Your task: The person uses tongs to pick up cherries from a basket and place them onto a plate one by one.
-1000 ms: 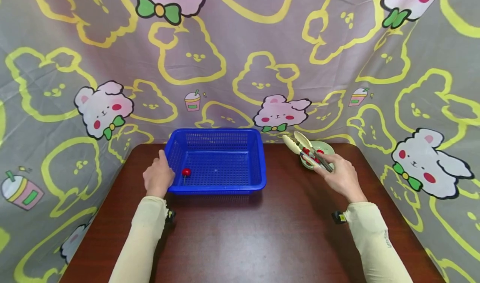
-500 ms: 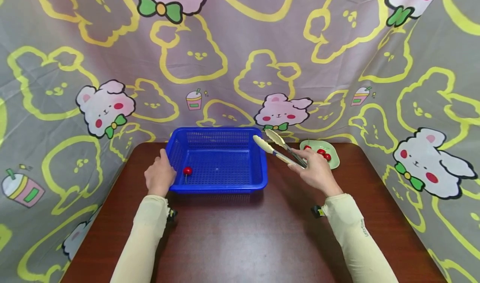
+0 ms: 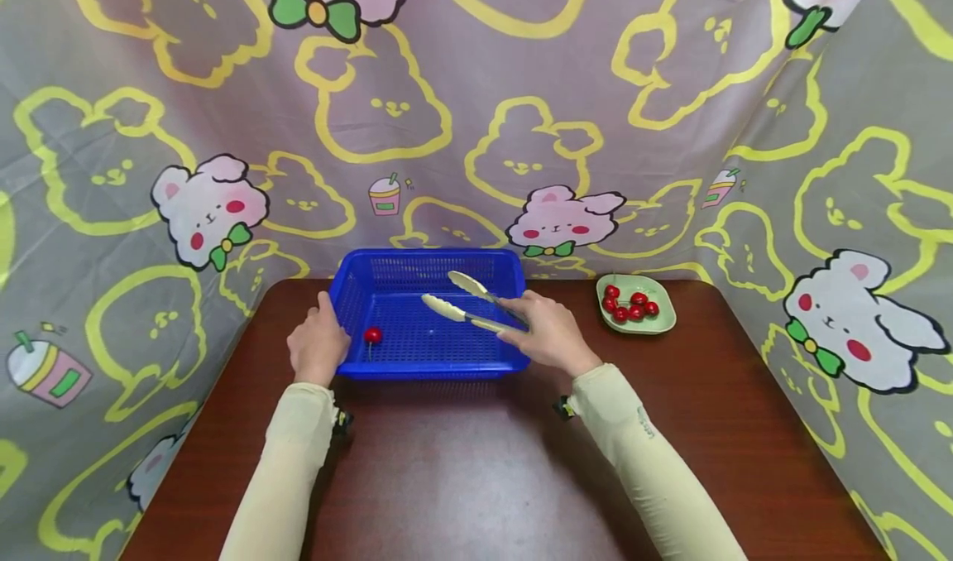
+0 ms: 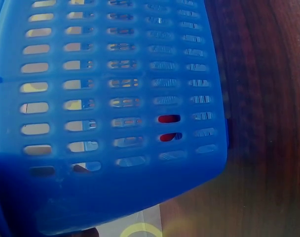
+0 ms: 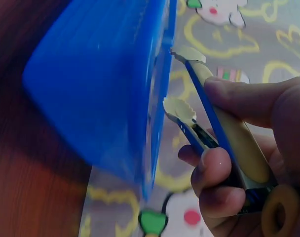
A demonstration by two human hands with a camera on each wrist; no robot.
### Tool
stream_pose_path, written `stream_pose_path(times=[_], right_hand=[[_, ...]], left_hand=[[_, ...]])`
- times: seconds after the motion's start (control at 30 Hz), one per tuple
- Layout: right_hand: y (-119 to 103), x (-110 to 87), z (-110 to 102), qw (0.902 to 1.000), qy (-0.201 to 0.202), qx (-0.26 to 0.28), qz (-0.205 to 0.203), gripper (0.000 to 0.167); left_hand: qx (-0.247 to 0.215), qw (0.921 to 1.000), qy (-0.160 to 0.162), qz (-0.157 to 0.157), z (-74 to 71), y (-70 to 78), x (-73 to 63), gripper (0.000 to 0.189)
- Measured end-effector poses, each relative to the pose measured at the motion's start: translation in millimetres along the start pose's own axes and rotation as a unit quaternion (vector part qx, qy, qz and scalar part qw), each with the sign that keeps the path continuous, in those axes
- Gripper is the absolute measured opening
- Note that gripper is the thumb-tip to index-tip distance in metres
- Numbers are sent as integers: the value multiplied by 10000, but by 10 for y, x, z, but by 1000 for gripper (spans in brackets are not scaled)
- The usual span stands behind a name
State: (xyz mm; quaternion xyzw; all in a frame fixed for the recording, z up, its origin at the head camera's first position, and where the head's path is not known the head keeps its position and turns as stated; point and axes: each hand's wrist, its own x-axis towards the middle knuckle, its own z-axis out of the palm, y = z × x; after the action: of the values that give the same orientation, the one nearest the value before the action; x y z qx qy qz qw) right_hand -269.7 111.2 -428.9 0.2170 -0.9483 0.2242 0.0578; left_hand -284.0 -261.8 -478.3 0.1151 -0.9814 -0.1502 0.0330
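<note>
My left hand (image 3: 318, 350) grips the left rim of a blue plastic basket (image 3: 432, 369). The basket's slotted side fills the left wrist view, with a bit of red showing through two slots. One red cherry (image 3: 373, 336) with its stem lies inside, near the front left corner. Over the basket's right side, my right hand (image 3: 554, 333) holds a pair of kitchen tongs (image 3: 444, 307) with cream tips and metal arms. Those tips stand apart above the basket, with nothing visible between them. In the right wrist view, thumb and fingers wrap the tongs' handles (image 5: 243, 148).
At the back right of the dark wooden table (image 3: 447, 470) sits a pale green plate (image 3: 665, 294) bearing several red cherries (image 3: 635, 313). A grey patterned cloth (image 3: 462, 89) hangs close behind the table and along both sides.
My right hand has carried the tongs leftward from over the plate to above the basket, uncovering the plate's cherries. The left hand stays on the rim, and the basket's cherry has not moved.
</note>
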Motion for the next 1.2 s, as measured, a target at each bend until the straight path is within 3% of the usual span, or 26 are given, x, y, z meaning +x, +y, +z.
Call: stream_pose_path(times=[0.17,0.5,0.9,1.2], right_hand=[[-306,184,217,9979,-362,-450,-302,56],[-724,409,527,9926,-727,-911,-326,55],[-864,523,730,9862,-661,-1433,-494,49],[-906,533,778,9866,-841,-1306,-501,44]], left_hand=[[-2,10000,26,-26,2,12,3,77],[11,10000,-49,-10,-33,7,3,76],[-56,10000,22,-13,16,-3,8,74],[-48,10000,40,-5,19,-15,7,73]])
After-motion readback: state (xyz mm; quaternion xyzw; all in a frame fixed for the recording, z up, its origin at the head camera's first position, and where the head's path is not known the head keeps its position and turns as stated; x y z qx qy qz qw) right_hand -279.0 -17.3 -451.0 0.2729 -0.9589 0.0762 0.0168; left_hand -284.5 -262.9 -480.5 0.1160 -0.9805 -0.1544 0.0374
